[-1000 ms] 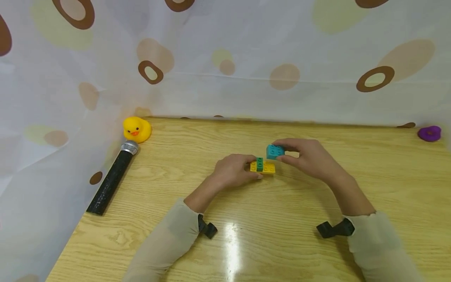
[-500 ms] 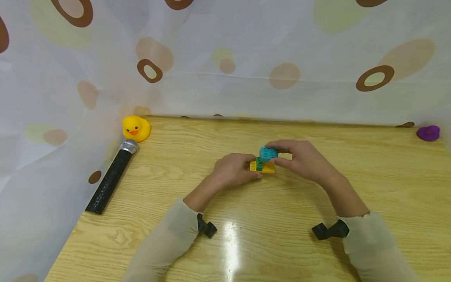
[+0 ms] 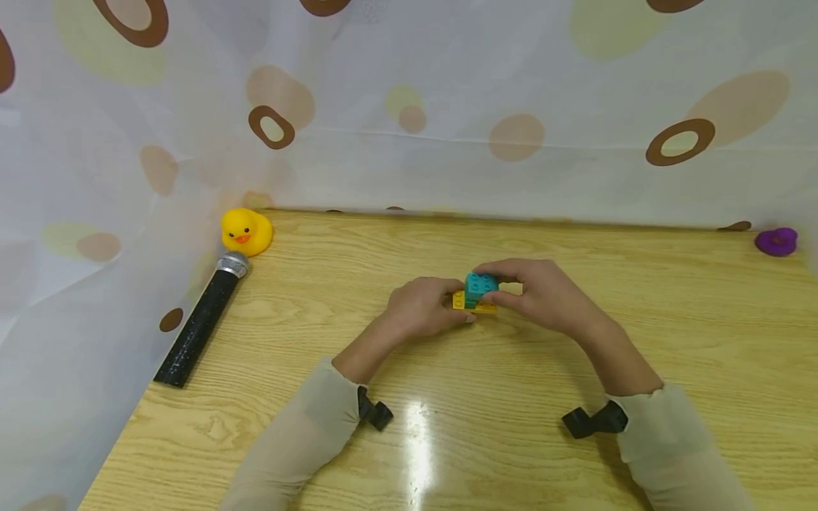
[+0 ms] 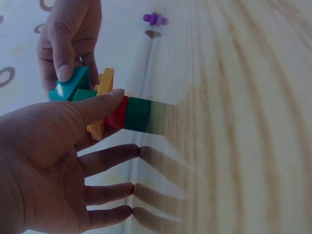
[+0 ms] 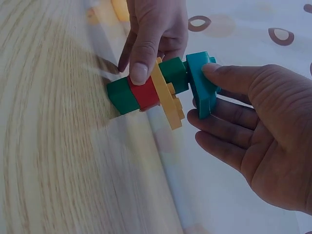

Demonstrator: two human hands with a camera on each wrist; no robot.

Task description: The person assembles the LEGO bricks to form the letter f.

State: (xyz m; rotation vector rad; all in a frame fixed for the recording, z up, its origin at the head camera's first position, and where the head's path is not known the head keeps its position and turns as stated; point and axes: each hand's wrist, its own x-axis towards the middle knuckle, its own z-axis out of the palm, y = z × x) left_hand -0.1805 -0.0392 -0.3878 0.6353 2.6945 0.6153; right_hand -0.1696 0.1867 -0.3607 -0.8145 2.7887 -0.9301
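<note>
A small toy-brick tower stands on the wooden table. In the right wrist view its lowest piece is a green brick [image 5: 122,96], topped by a red brick [image 5: 145,94], a wider yellow plate [image 5: 168,102] and another green brick [image 5: 174,74]. My left hand [image 3: 422,306] grips the tower at the red brick with thumb and index finger; its other fingers are spread near the tabletop. My right hand [image 3: 543,294] pinches a teal brick [image 3: 481,285] between thumb and fingers. The teal brick sits slightly tilted right at the upper green brick's top.
On the left lies a black microphone [image 3: 203,323] with a silver head, close to a yellow rubber duck [image 3: 248,233]. A purple toy [image 3: 776,242] stands at the far right corner. A patterned white sheet [image 3: 409,85] hangs along the table's back and left.
My right hand has moved left and slightly down, bringing the teal brick from beside the upper green brick to over it. My left hand has stayed in place on the tower.
</note>
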